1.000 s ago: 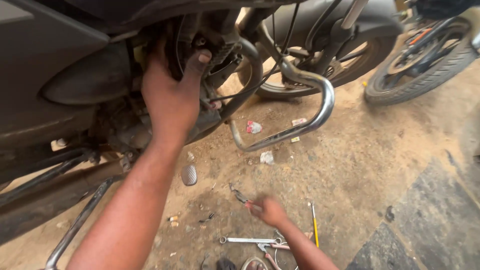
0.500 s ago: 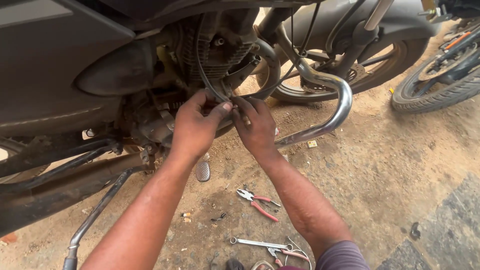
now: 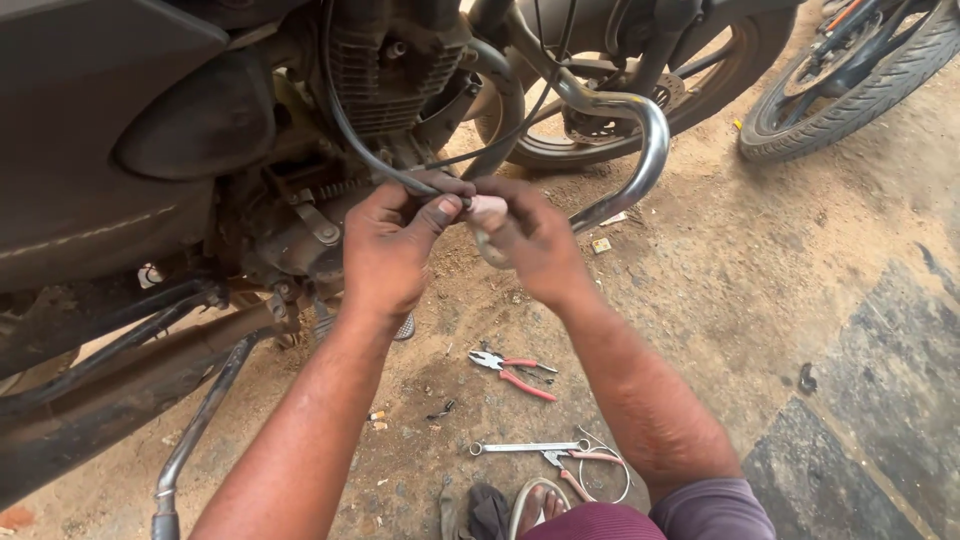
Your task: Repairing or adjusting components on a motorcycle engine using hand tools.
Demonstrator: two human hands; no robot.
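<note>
Left hand [image 3: 390, 245] closed on a dark cable [image 3: 352, 135], pinched between thumb and fingers just below the finned engine [image 3: 385, 70] of the motorcycle. Right hand [image 3: 530, 240] closed too, fingertips meeting the left hand's at the cable's end, perhaps gripping a small fitting, though too hidden to tell. Cable looped up from the hands along the left of the engine. Chrome crash guard [image 3: 640, 150] curved just far-right of the hands. On the dirt floor [image 3: 720, 290], nearer: red-handled pliers [image 3: 512, 368], then a spanner [image 3: 520, 448] beside a second pair of pliers [image 3: 575, 465]. Front wheel [image 3: 640, 90] far behind, another tyre [image 3: 850, 75] at the far right.
</note>
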